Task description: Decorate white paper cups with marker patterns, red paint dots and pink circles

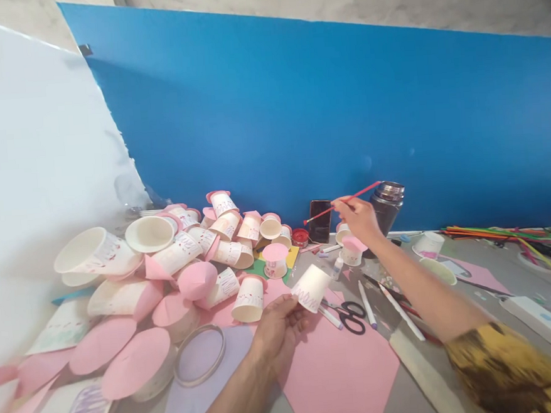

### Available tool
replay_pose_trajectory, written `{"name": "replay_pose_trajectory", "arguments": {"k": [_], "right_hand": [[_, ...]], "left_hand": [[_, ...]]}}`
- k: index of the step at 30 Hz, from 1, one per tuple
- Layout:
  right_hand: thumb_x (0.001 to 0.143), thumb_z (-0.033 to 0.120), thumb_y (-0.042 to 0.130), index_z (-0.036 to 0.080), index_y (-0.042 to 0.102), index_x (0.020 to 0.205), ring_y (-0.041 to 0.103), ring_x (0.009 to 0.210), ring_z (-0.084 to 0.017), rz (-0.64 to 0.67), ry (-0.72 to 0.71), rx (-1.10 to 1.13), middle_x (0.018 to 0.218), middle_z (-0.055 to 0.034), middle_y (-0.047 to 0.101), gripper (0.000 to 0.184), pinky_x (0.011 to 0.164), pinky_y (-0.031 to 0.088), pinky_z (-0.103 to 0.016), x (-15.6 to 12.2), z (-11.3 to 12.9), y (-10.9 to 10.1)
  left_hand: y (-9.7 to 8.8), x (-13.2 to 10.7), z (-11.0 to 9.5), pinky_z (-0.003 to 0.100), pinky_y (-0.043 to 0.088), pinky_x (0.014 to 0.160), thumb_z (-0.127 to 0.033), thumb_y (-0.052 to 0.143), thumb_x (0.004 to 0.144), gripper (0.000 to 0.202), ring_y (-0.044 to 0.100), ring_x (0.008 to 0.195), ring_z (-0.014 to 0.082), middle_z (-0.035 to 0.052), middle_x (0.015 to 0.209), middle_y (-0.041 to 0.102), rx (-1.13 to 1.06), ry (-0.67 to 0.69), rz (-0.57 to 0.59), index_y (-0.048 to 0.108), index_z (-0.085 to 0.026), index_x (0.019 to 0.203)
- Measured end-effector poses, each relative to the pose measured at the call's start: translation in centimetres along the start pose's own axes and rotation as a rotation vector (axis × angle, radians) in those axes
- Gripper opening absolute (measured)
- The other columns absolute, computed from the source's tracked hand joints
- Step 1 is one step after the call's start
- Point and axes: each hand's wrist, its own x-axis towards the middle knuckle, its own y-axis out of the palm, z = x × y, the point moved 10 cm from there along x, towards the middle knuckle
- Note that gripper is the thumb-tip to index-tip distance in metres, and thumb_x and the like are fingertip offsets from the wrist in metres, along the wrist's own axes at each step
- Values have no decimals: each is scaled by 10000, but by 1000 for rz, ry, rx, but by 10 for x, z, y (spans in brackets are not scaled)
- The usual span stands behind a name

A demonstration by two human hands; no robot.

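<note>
my left hand (280,322) has the white paper cup (312,286) pinched at its edge, thumb and fingers closed lightly round one side, so that most of its wall, purple scribble included, stays uncovered; i suppose a thin paper wall would dent under anything firmer. i hold it tilted, above the near end of the scissors (340,311) and the pink paper (343,371), probably because that puts it in plain sight in front of me. my right hand (359,218) is drawn in to a pencil-like hold on a slim red brush (365,189), fingertips together on the handle, a hold that likely suits fine control. the brush slants across in front of the dark phone (322,229), its tip near the red container (300,235), well apart from the cup; whether tip and container touch, i cannot tell. the phone stands upright against the blue board (270,125), perhaps so its face can be seen. to my left the decorated cups (177,254) lie heaped, many with pink paper rounds on them, seemingly out of my working space. the markers (367,304) lie beside the scissors, handy for my right side.
</note>
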Motion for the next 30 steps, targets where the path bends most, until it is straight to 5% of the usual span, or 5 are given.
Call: {"name": "replay_pose_trajectory", "arguments": {"k": [5, 10, 16, 26, 30], "right_hand": [[875, 626, 707, 193, 743, 986, 596, 590, -129, -17, 104, 306, 819, -58, 736, 448, 496, 460, -247, -46, 9, -46], [769, 475, 886, 216, 745, 809, 556, 560, -103, -24, 292, 665, 708, -11, 677, 298, 462, 442, -208, -97, -12, -56], [860, 448, 816, 251, 788, 873, 587, 563, -131, 20, 289, 609, 700, -20, 689, 200, 479, 478, -246, -128, -24, -59], [896, 442, 785, 263, 835, 897, 657, 590, -202, 71, 119, 480, 760, -86, 774, 186, 492, 508, -328, -145, 5, -59], [922, 419, 752, 284, 834, 935, 652, 598, -223, 48, 85, 442, 775, -85, 771, 158, 487, 503, -358, -150, 13, -62]], "left_hand": [[-4, -6, -5, 245, 548, 582, -39, 638, 929, 189, 678, 656, 153, 101, 766, 721, -119, 14, -87, 656, -124, 762], [1, -6, -3, 278, 590, 650, -17, 685, 883, 170, 715, 749, 186, 118, 848, 742, -196, 12, -54, 657, -132, 760], [1, -8, -4, 274, 601, 663, -22, 629, 908, 165, 703, 732, 169, 118, 844, 748, -152, 15, -88, 698, -105, 782], [-1, -14, -25, 253, 524, 723, -200, 811, 781, 153, 673, 740, 161, 52, 769, 729, 309, 248, -111, 693, -147, 700], [6, -27, -47, 243, 441, 642, -165, 745, 777, 131, 600, 669, 151, 7, 681, 676, 691, 506, -166, 670, -186, 672]]}}
